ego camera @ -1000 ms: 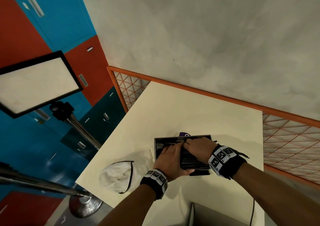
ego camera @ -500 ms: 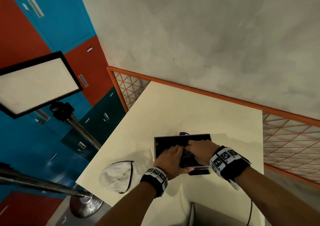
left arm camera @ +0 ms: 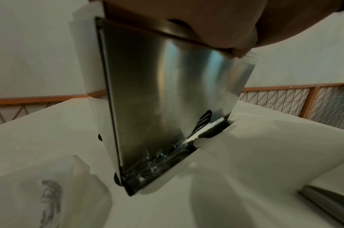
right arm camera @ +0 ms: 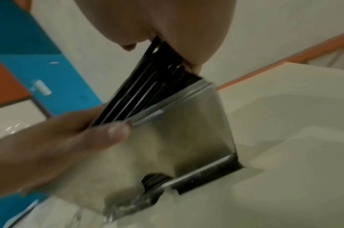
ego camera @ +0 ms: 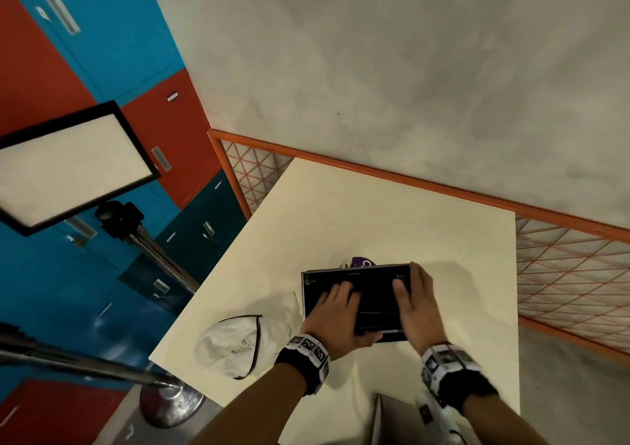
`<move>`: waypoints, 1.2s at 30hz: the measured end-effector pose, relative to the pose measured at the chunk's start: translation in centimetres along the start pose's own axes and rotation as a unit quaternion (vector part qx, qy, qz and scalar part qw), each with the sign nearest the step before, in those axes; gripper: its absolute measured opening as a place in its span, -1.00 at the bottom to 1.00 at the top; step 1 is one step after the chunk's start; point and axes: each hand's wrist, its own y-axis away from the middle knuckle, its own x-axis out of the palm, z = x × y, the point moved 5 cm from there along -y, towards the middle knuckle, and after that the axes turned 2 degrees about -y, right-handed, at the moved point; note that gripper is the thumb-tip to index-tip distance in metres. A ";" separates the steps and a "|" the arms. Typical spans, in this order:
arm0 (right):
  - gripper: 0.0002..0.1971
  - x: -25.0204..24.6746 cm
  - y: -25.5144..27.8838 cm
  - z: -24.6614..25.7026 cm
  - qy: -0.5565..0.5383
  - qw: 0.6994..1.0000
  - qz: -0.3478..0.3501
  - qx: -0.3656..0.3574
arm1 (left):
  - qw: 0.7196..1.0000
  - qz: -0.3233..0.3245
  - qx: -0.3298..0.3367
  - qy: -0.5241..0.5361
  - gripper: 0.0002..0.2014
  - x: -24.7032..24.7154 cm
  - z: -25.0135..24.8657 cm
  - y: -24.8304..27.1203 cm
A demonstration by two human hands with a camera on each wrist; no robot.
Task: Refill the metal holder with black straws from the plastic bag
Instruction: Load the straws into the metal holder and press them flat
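The metal holder (ego camera: 308, 294) stands on the cream table (ego camera: 375, 212), its open top packed with black straws (ego camera: 371, 304). My left hand (ego camera: 337, 315) lays its fingers on the straws and hooks its thumb over the near wall (right arm camera: 196, 123). My right hand (ego camera: 414, 303) straddles the holder's right end, thumb on the straws (right arm camera: 147, 92), fingers over the outer side. A crumpled whitish plastic bag (ego camera: 238, 345) lies left of the holder. The left wrist view shows the shiny front wall (left arm camera: 157, 92), with crinkled clear film at its foot.
A purple object (ego camera: 361, 262) peeks out behind the holder. A grey metal piece (ego camera: 392, 420) lies at the table's near edge. A light panel (ego camera: 68, 168) on a stand rises at the left. Orange mesh fencing (ego camera: 562, 274) borders the table's far and right sides.
My right hand has slid from the middle of the straws to the holder's right end. The left hand has stayed on the left part of the straws.
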 end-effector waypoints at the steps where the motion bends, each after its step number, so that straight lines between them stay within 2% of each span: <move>1: -0.36 0.8 0.4 0.1 0.016 1.000 0.001 -0.009 | 1.000 -0.006 0.003 -0.005 -0.17 0.0 -0.1 0.0; 3: -0.39 1.5 0.8 0.3 0.097 0.994 -0.012 -0.041 | 1.000 -0.006 0.003 -0.006 -0.14 0.0 0.0 0.0; 6: -0.53 1.3 1.3 2.3 0.220 0.956 -0.048 -0.188 | 1.000 0.017 0.000 -0.004 -0.13 0.5 0.0 -0.1; 9: -0.60 2.5 1.2 3.6 0.264 0.924 0.014 -0.278 | 1.000 0.022 0.001 -0.007 -0.17 0.8 -0.1 -0.1; 12: -0.54 4.0 0.3 2.3 0.348 0.897 0.079 -0.262 | 1.000 0.006 0.015 -0.015 -0.16 0.8 -0.3 0.1; 16: -0.60 5.0 0.7 0.5 0.404 0.874 0.099 -0.252 | 1.000 -0.013 0.020 0.001 -0.02 0.7 -0.6 -0.8; 18: -0.66 4.9 1.0 0.5 0.412 0.867 0.092 -0.265 | 1.000 0.016 0.009 -0.011 0.08 0.7 -0.6 -1.7; 20: -0.70 4.9 1.2 0.5 0.411 0.865 0.083 -0.276 | 0.997 0.079 -0.005 -0.014 0.18 1.3 -0.6 -2.3; 23: -0.71 4.8 1.4 0.5 0.412 0.864 0.078 -0.280 | 0.991 0.127 -0.038 -0.010 0.24 2.3 -0.2 -2.4; 28: -0.68 4.5 1.2 0.9 0.420 0.861 0.098 -0.268 | 0.990 0.121 -0.073 -0.001 0.19 2.3 0.3 -2.1; 32: -0.71 4.1 -0.1 3.1 0.419 0.870 0.115 -0.233 | 0.994 0.080 -0.070 0.006 -0.01 1.4 0.5 -2.0; 36: -0.62 5.4 -2.3 3.9 0.379 0.873 0.201 -0.232 | 0.996 0.058 -0.064 -0.008 -0.09 0.9 0.3 -1.8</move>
